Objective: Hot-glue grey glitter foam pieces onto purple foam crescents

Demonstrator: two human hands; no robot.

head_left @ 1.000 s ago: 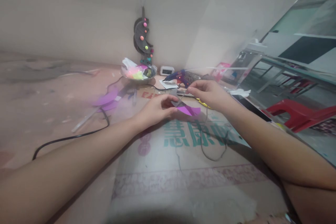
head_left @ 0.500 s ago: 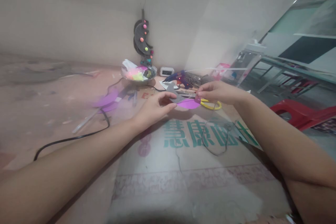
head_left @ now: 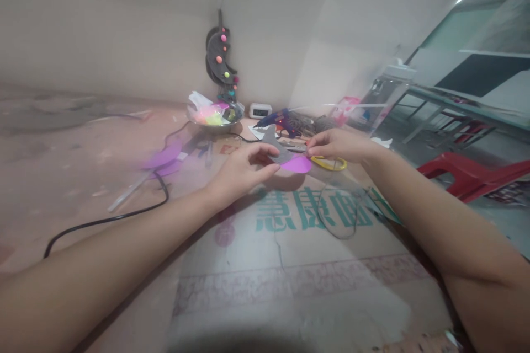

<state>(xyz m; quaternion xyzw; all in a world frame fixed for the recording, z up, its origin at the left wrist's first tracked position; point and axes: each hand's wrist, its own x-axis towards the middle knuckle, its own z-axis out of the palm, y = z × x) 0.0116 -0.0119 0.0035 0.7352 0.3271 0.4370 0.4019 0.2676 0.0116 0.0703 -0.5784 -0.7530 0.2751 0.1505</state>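
Note:
My left hand (head_left: 242,170) pinches a small craft piece (head_left: 290,161) made of grey and magenta felt, held just above the cardboard sheet (head_left: 290,242). My right hand (head_left: 337,144) is closed in a pinch to the right of the piece, and a thin thread (head_left: 327,215) hangs from it in a loop down onto the cardboard. What the fingertips grip is too small to make out. Yellow-handled scissors (head_left: 329,163) lie just under the right hand.
A blue glue gun (head_left: 276,119) and a white clock (head_left: 260,110) lie at the back. A bowl of bright pompoms (head_left: 213,116) stands below a black moon decoration (head_left: 218,60). Purple felt scraps (head_left: 163,157) and a black cable (head_left: 124,212) lie left. Red plastic chair (head_left: 467,174) at right.
My right hand has moved up and to the right, away from the felt piece, drawing the thread out. The left hand has kept the piece nearly still.

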